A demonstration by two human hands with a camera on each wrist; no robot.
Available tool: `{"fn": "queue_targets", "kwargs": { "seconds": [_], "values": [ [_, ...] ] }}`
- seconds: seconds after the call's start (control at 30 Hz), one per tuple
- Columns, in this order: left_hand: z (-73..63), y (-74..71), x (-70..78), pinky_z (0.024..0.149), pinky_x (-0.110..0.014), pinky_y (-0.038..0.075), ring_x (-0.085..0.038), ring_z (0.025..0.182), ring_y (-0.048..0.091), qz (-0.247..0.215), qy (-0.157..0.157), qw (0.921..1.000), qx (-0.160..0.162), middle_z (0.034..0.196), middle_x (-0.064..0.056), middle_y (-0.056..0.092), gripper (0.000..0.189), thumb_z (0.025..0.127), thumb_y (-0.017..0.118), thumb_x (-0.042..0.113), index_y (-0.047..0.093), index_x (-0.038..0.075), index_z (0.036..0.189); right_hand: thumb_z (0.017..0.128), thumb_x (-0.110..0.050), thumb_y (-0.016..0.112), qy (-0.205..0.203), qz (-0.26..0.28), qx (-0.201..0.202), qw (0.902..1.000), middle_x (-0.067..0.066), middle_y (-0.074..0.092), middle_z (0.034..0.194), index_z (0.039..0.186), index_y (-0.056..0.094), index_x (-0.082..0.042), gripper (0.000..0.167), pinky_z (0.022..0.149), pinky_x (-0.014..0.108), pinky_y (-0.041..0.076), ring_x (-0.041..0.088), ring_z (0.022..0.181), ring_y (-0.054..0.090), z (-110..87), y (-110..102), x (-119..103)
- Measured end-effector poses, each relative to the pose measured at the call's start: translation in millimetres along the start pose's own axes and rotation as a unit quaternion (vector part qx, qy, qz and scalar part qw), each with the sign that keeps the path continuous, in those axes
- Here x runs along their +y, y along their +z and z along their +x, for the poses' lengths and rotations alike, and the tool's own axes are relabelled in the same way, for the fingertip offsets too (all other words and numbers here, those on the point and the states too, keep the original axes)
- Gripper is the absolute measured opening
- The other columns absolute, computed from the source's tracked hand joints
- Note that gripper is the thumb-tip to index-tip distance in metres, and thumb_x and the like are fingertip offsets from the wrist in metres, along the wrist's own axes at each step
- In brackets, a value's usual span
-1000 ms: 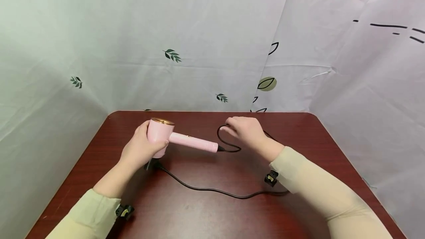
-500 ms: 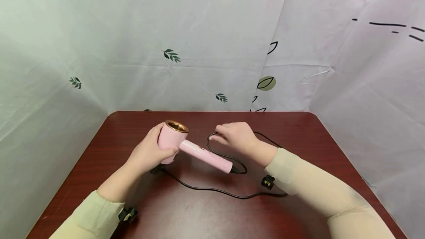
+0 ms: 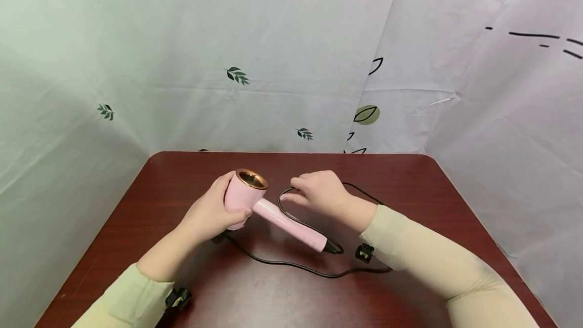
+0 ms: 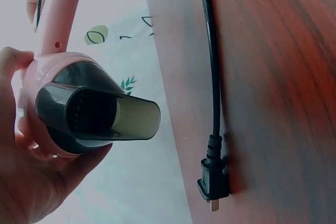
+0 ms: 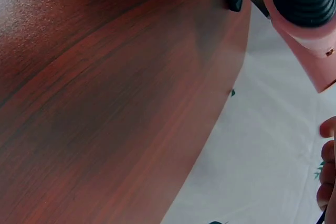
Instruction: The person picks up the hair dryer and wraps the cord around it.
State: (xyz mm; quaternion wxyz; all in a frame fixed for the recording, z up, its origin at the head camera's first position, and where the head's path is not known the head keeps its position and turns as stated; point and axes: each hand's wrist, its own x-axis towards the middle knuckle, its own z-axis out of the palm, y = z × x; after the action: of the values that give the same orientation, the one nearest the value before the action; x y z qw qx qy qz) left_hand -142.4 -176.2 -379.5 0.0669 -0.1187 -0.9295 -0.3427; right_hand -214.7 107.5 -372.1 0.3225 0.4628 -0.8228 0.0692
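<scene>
A pink hair dryer (image 3: pixel 291 228) with a gold ring at one end is gripped round its barrel by my left hand (image 3: pixel 207 216). The ring faces up and the handle slants down to the right. In the left wrist view a dark flat nozzle (image 4: pixel 58 106) sits on the barrel's other end. The black power cord (image 3: pixel 284 211) loops from the handle's end up to my right hand (image 3: pixel 321 194), which holds it with curled fingers. Past that hand the cord runs behind the right forearm and back along the table. Its two-prong plug (image 4: pixel 214 179) lies below the dryer.
The dark red wooden table (image 3: pixel 273 297) has rounded far corners. White cloth (image 3: pixel 291 65) printed with leaves hangs behind it and along both sides. Each wrist carries a small black camera mount (image 3: pixel 364 252).
The dryer has moved right and nearer, its handle swinging down and its gold ring tilting toward the camera. My right hand has shifted slightly left and nearer with the cord.
</scene>
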Motion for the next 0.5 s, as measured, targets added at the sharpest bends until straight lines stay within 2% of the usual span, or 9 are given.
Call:
{"fn": "queue_targets", "kwargs": {
  "seconds": [0.17, 0.3, 0.5],
  "values": [
    [-2.5, 2.8, 5.8, 0.071, -0.036, 0.048, -0.017, 0.087, 0.059, 0.013, 0.014, 0.9997, -0.014, 0.134, 0.001, 0.049, 0.092, 0.074, 0.081, 0.038, 0.033, 0.022, 0.151, 0.075, -0.069, 0.071, 0.006, -0.004, -0.008, 0.9999, -0.012, 0.027, 0.053, 0.056, 0.033, -0.022, 0.064, 0.039, 0.028, 0.022, 0.006, 0.043, 0.027, 0.4, 2.2, -2.4],
    [-4.0, 3.8, 7.3, 0.073, -0.037, 0.049, -0.016, 0.09, 0.059, 0.009, 0.028, 0.9995, -0.014, 0.133, 0.003, 0.05, 0.091, 0.073, 0.082, 0.038, 0.035, 0.023, 0.15, 0.072, -0.073, 0.07, 0.02, 0.0, -0.03, 0.9993, -0.012, 0.025, 0.052, 0.055, 0.03, -0.023, 0.067, 0.039, 0.027, 0.02, 0.005, 0.043, 0.025, 0.9, 2.7, -4.5],
    [-5.1, 6.4, 5.5, 0.08, -0.039, 0.05, -0.017, 0.095, 0.059, -0.055, 0.051, 0.9967, -0.03, 0.131, 0.0, 0.052, 0.092, 0.072, 0.084, 0.031, 0.035, 0.021, 0.149, 0.071, -0.076, 0.069, 0.065, 0.034, -0.102, 0.9921, -0.013, 0.027, 0.053, 0.055, 0.031, -0.024, 0.066, 0.043, 0.025, 0.019, 0.004, 0.047, 0.027, 6.3, -2.2, -8.0]
  ]
}}
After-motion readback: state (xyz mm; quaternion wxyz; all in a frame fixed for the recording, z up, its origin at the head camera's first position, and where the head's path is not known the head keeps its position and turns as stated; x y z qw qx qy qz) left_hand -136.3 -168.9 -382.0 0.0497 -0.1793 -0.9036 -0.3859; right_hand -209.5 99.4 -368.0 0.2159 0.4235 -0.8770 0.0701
